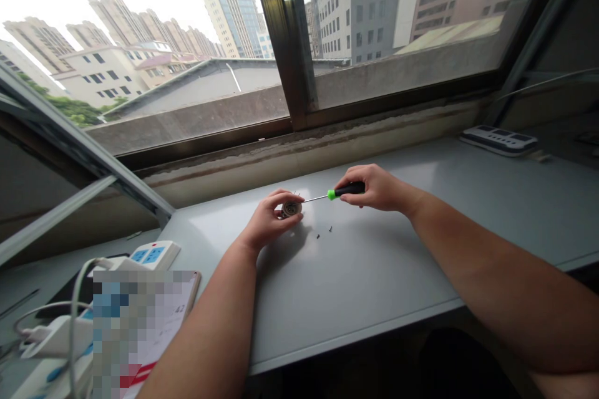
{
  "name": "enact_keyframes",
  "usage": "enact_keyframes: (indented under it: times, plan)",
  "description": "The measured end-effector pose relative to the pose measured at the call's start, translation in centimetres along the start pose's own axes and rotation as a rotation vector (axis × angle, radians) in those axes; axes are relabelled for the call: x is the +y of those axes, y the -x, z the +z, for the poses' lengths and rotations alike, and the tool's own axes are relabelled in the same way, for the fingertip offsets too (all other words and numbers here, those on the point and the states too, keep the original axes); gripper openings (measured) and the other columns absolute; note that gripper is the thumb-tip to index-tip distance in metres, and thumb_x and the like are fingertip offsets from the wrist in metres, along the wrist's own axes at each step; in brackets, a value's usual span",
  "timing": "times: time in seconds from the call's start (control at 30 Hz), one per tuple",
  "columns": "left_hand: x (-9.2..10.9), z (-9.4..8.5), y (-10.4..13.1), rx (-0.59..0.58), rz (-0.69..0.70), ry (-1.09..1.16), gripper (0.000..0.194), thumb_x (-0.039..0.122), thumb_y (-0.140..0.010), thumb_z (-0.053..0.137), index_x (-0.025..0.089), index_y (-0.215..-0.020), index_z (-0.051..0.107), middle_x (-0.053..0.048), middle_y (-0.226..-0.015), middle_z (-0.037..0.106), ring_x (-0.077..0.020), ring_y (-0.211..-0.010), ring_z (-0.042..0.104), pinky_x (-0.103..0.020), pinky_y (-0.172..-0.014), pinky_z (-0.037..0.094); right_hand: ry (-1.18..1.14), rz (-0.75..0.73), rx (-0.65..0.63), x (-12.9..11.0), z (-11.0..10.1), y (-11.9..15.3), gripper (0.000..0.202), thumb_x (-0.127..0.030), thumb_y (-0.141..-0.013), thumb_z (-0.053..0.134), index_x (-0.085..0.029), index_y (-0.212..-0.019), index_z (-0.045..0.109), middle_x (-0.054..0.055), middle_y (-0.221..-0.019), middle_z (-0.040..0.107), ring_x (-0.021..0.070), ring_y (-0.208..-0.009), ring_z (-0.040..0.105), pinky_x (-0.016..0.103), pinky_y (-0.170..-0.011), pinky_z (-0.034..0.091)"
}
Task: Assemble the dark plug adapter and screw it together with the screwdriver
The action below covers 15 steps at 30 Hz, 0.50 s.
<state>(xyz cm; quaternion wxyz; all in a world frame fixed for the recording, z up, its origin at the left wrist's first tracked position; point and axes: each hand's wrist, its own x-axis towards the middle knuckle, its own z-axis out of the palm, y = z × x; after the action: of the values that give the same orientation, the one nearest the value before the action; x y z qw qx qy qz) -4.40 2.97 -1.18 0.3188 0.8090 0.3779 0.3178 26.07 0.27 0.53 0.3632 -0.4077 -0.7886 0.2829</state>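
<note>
Fingers and thumb of my left hand (270, 219) are wrapped round a small round part (292, 208) with a pale rim and a darker centre, held just above the table. Its exact kind is too small to make out. In my right hand (374, 187) is a screwdriver (345, 191) with a black and green handle. The thin metal shaft points left, and its tip meets the round part's edge near my left fingertips. Below the shaft, a small screw (330, 229) and another small dark screw (318, 236) lie on the table.
The grey table (355, 299) runs along a window with a dark frame (285, 37). White power strips (156, 255) with cables and a partly blurred box or booklet (163, 324) are at the left. A flat white and dark device (498, 140) lies at the back right.
</note>
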Motion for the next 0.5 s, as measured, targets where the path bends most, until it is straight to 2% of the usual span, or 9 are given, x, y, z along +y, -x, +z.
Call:
enact_keyframes:
  times: [0.33, 0.5]
  plan:
    - [-0.1, 0.0, -0.1, 0.002, 0.006, -0.027, 0.031, 0.031, -0.08, 0.078, 0.022, -0.109, 0.076, -0.009, -0.115, 0.061, -0.0215, -0.102, 0.065, -0.028, -0.076, 0.06, 0.2, -0.104, 0.061, -1.1, 0.2, 0.0, 0.022, -0.023, -0.08, 0.071, -0.018, -0.099, 0.08, 0.006, -0.089, 0.073, 0.0166, -0.077, 0.063, 0.027, -0.068, 0.046]
    - [-0.1, 0.0, -0.2, -0.002, 0.003, -0.027, 0.031, 0.032, -0.081, 0.078, 0.022, -0.11, 0.076, -0.009, -0.115, 0.061, -0.021, -0.101, 0.065, -0.028, -0.075, 0.06, 0.239, -0.081, 0.106, -2.2, 0.3, 0.5, 0.016, -0.025, -0.08, 0.072, -0.02, -0.095, 0.07, 0.002, -0.082, 0.069, 0.015, -0.074, 0.059, 0.026, -0.069, 0.044]
